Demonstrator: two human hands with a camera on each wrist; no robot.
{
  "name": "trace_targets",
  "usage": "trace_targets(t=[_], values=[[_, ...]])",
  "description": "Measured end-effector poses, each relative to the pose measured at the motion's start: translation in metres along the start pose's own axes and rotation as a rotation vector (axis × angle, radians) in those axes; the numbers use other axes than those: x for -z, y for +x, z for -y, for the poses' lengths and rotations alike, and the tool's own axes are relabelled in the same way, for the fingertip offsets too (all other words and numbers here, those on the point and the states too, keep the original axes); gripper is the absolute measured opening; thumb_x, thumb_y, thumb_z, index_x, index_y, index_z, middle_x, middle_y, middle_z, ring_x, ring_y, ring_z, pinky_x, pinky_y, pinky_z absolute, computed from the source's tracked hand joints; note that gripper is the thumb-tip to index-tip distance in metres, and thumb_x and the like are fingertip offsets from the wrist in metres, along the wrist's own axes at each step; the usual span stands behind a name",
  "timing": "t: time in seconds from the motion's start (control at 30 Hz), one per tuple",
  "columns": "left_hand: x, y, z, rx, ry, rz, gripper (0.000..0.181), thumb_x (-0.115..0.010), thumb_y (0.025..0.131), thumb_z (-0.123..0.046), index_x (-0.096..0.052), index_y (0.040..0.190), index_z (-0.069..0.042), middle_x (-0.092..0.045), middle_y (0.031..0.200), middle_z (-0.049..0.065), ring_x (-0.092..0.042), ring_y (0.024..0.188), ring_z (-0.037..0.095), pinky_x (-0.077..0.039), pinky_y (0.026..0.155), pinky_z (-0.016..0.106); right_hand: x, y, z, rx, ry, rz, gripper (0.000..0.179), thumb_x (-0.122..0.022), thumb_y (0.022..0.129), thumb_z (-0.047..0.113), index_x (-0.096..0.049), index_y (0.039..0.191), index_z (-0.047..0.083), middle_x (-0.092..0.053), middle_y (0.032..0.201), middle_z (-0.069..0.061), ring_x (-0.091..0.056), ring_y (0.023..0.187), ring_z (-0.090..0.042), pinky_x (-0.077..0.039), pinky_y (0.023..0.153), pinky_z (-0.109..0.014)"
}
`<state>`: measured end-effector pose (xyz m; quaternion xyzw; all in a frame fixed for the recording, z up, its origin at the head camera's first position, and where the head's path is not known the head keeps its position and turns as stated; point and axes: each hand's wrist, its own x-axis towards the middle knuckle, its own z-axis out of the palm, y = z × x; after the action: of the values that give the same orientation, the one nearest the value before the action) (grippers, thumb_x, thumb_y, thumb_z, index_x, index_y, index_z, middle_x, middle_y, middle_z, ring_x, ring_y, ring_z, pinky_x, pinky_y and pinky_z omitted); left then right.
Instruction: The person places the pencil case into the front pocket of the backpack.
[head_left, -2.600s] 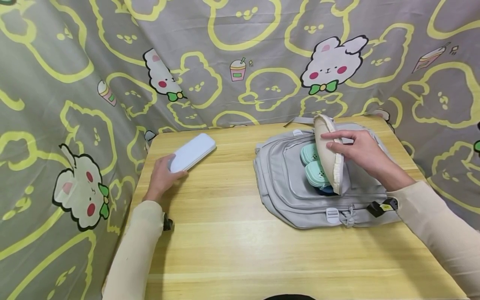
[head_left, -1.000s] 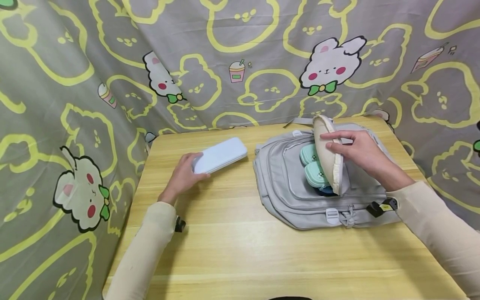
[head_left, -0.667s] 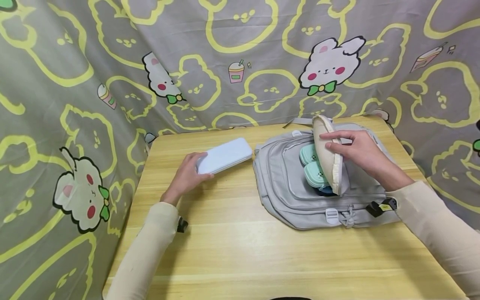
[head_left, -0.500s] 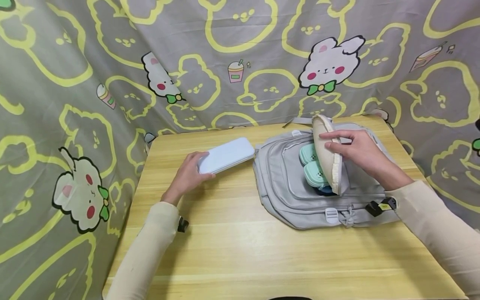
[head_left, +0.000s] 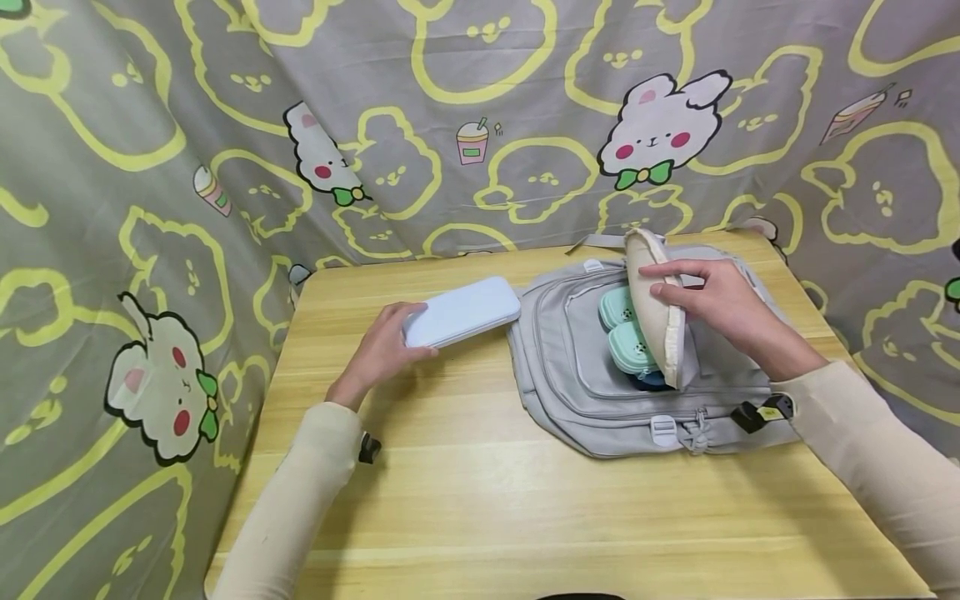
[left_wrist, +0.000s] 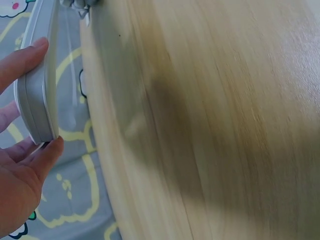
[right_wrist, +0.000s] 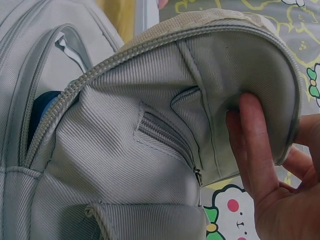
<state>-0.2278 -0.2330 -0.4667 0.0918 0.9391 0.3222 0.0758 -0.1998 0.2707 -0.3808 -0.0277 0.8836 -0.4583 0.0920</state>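
My left hand [head_left: 382, 346] grips one end of a pale blue oblong case [head_left: 463, 311], thumb on the near side and fingers on the far side. The case's far end comes right up to the left edge of a grey backpack [head_left: 551, 358] lying flat. In the left wrist view the case [left_wrist: 37, 90] appears raised off the table. My right hand [head_left: 723, 304] pinches the backpack's front pocket flap [head_left: 654, 321] and holds it up. Two small mint-green cases [head_left: 633, 348] show in the opened pocket, with a dark blue item [head_left: 651, 382] partly hidden beneath.
The backpack takes up the right of the wooden table [head_left: 450, 483]. A patterned grey curtain [head_left: 420, 67] hangs behind and along the left side. A strap [head_left: 600, 242] trails toward the back edge. A zip [right_wrist: 165, 132] shows on the raised flap's grey side.
My left hand has carried the pale blue case rightward from the table's left side to the backpack's edge. My right hand has kept the flap raised in the same place.
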Motion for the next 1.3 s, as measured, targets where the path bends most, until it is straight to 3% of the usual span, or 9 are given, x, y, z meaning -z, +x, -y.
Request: trace_targets(t=[0.2, 0.47, 0.8, 1.3], values=[[-0.002, 0.001, -0.005, -0.014, 0.011, 0.007, 0.089, -0.094, 0.088, -0.033, -0.049, 0.164, -0.02, -0.036, 0.173, 0.016, -0.044, 0.152, 0.042, -0.041, 0.123, 0.064, 0.0, 0.0, 0.0, 0.0, -0.002, -0.002, 0.052, -0.071, 0.107, 0.04, -0.065, 0.153, 0.015, -0.048, 0.17, -0.012, -0.049, 0.139, -0.011, -0.055, 0.081, -0.015], [-0.004, 0.001, -0.012, -0.014, 0.017, 0.014, 0.089, -0.094, 0.087, -0.034, -0.049, 0.163, -0.021, -0.037, 0.173, 0.015, -0.045, 0.15, 0.043, -0.042, 0.122, 0.064, 0.001, -0.002, 0.001, -0.002, -0.005, -0.001, 0.052, -0.071, 0.107, 0.044, -0.067, 0.152, 0.017, -0.047, 0.17, -0.009, -0.054, 0.131, -0.003, -0.055, 0.082, -0.014], [-0.004, 0.001, -0.019, -0.013, 0.028, 0.029, 0.089, -0.093, 0.088, -0.034, -0.049, 0.163, -0.022, -0.036, 0.173, 0.014, -0.044, 0.152, 0.043, -0.04, 0.124, 0.064, 0.001, 0.0, 0.003, -0.004, 0.006, 0.005, 0.052, -0.071, 0.107, 0.043, -0.066, 0.152, 0.017, -0.047, 0.17, -0.009, -0.045, 0.152, -0.024, -0.055, 0.081, -0.013], [-0.006, 0.005, -0.033, -0.04, 0.06, 0.038, 0.089, -0.094, 0.087, -0.037, -0.05, 0.163, -0.023, -0.038, 0.172, 0.012, -0.042, 0.156, 0.04, -0.037, 0.127, 0.063, 0.0, 0.001, 0.002, -0.004, -0.001, -0.001, 0.05, -0.072, 0.106, 0.04, -0.068, 0.151, 0.017, -0.048, 0.17, -0.009, -0.044, 0.153, -0.025, -0.054, 0.081, -0.012]])
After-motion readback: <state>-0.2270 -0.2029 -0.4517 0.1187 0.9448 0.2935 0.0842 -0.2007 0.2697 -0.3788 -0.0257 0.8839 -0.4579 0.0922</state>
